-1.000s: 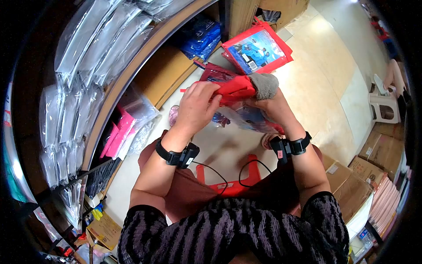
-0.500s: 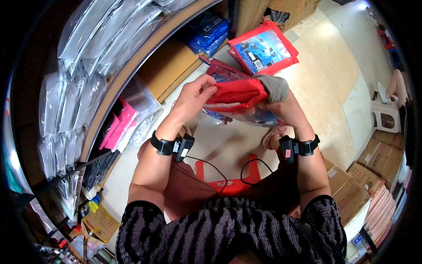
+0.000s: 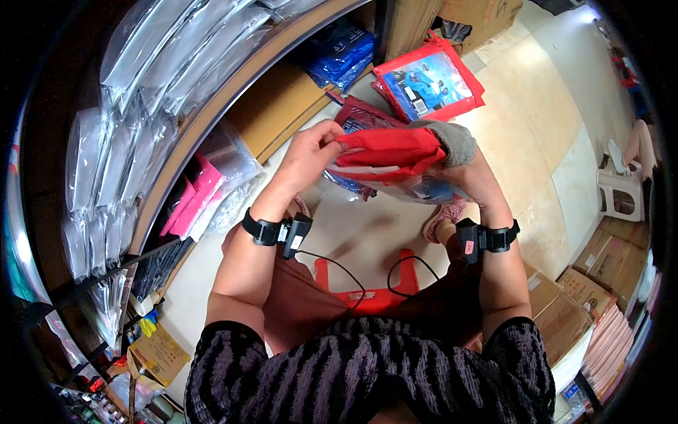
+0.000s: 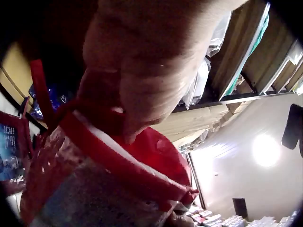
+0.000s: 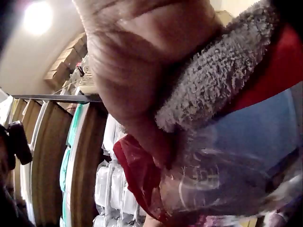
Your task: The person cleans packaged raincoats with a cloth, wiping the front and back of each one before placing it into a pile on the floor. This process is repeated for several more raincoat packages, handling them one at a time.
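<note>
A red bag (image 3: 392,150) with a clear plastic face is held up in front of the person's knees, its mouth spread. My left hand (image 3: 307,161) pinches the bag's left rim between thumb and fingers. In the left wrist view, the thumb dips inside the red rim (image 4: 128,161). At the other end, my right hand (image 3: 474,180) grips the bag's side together with a grey fluffy cloth (image 3: 455,141). The right wrist view shows this cloth (image 5: 218,75) lying along the hand, over the plastic face (image 5: 227,161); the right fingertips are partly hidden.
Beyond the bag, another red bag (image 3: 429,86) with a picture lies on the floor, beside a dark red one (image 3: 360,113). Shelves at left hold plastic-wrapped packs (image 3: 127,71). Cardboard boxes (image 3: 558,304) stand at right. A red stool (image 3: 378,300) is under the person.
My hands have moved apart and the bag's mouth has spread wider between them. The left hand went from over the red fabric to its left rim; the right hand shifted right with the grey cloth.
</note>
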A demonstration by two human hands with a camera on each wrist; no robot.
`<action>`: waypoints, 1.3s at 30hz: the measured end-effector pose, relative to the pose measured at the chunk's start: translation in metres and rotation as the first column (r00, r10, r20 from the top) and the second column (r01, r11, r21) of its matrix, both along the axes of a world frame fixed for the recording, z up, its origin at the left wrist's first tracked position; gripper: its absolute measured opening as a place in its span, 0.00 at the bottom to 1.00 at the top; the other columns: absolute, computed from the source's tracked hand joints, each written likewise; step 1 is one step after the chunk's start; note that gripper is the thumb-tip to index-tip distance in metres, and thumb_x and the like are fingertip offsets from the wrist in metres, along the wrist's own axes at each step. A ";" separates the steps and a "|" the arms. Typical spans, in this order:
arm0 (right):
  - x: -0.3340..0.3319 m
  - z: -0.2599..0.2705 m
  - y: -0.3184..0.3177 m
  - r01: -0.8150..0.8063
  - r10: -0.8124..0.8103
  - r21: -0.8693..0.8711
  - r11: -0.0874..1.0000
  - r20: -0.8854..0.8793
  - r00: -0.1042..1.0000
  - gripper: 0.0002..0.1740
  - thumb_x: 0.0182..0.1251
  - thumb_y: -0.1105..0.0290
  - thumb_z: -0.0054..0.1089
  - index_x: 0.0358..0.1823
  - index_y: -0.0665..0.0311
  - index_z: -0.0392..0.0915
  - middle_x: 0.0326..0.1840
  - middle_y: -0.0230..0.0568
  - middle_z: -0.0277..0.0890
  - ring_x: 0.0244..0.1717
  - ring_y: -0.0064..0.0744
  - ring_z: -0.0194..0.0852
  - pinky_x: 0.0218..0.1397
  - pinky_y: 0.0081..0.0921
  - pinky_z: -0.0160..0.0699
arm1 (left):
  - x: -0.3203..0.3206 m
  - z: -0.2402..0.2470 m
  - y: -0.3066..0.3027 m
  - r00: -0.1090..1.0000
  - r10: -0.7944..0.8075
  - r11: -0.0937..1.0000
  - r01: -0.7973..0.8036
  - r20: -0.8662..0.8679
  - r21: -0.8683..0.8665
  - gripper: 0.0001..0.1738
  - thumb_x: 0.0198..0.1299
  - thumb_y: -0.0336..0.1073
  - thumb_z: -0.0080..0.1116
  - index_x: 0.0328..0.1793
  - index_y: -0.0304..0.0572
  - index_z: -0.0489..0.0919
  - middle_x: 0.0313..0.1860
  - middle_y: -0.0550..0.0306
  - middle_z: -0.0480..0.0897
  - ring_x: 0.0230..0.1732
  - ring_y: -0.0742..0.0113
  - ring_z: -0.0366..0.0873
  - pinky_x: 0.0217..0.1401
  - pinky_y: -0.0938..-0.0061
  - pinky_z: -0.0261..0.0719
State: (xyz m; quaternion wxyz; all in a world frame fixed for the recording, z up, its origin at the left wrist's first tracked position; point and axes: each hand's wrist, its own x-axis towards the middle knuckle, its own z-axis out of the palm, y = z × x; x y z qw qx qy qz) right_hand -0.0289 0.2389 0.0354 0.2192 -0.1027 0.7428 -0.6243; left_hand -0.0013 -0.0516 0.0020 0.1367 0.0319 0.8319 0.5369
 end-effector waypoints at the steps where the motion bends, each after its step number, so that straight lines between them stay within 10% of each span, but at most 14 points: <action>1: -0.001 0.001 0.002 -0.020 0.020 0.015 1.000 -0.005 1.000 0.35 0.41 0.83 0.70 0.56 0.65 0.71 0.56 0.35 0.72 0.58 0.31 0.66 0.66 0.27 0.60 | 0.000 0.002 -0.001 0.994 0.031 0.995 -0.040 0.106 0.091 0.06 0.61 0.28 0.55 0.43 0.38 0.75 0.29 0.66 0.78 0.31 0.81 0.72 0.35 0.83 0.69; 7: -0.003 0.006 0.007 -0.029 0.029 0.021 0.999 -0.006 1.000 0.35 0.40 0.83 0.69 0.56 0.65 0.71 0.55 0.36 0.72 0.57 0.31 0.67 0.65 0.27 0.62 | 0.005 0.010 0.005 0.978 0.124 0.942 -0.170 0.170 0.290 0.05 0.60 0.26 0.55 0.43 0.38 0.74 0.29 0.66 0.78 0.30 0.82 0.72 0.33 0.84 0.70; 16: -0.002 -0.005 0.008 0.001 -0.001 -0.002 1.000 0.026 1.000 0.36 0.41 0.82 0.69 0.57 0.65 0.69 0.55 0.36 0.72 0.58 0.32 0.66 0.66 0.28 0.60 | 0.005 -0.004 0.004 0.976 -0.080 0.948 0.011 -0.203 -0.318 0.11 0.49 0.26 0.56 0.40 0.37 0.73 0.33 0.48 0.78 0.37 0.50 0.77 0.39 0.68 0.73; 22: 0.001 0.001 0.001 -0.018 0.020 -0.031 0.999 0.069 0.997 0.36 0.40 0.83 0.70 0.57 0.64 0.70 0.56 0.35 0.71 0.58 0.31 0.66 0.66 0.27 0.60 | 0.007 -0.005 0.004 0.969 -0.014 0.788 -0.142 -0.247 -0.600 0.10 0.49 0.25 0.55 0.40 0.37 0.73 0.32 0.49 0.79 0.34 0.54 0.78 0.38 0.68 0.74; 28: -0.004 0.001 0.005 0.007 -0.002 -0.045 0.999 0.116 0.993 0.34 0.40 0.83 0.69 0.55 0.66 0.71 0.54 0.35 0.72 0.56 0.29 0.67 0.63 0.26 0.63 | 0.006 0.002 -0.003 0.999 0.024 0.977 -0.032 -0.043 -0.209 0.11 0.50 0.22 0.51 0.42 0.37 0.75 0.28 0.54 0.78 0.30 0.68 0.75 0.35 0.74 0.74; 39: -0.014 -0.002 0.007 0.110 -0.103 0.032 0.993 -0.173 0.980 0.24 0.43 0.81 0.65 0.47 0.67 0.76 0.41 0.35 0.79 0.43 0.27 0.73 0.52 0.25 0.71 | 0.001 -0.010 -0.011 0.988 -0.011 0.952 -0.038 0.156 0.305 0.16 0.53 0.21 0.43 0.48 0.34 0.75 0.38 0.62 0.80 0.39 0.76 0.74 0.46 0.80 0.72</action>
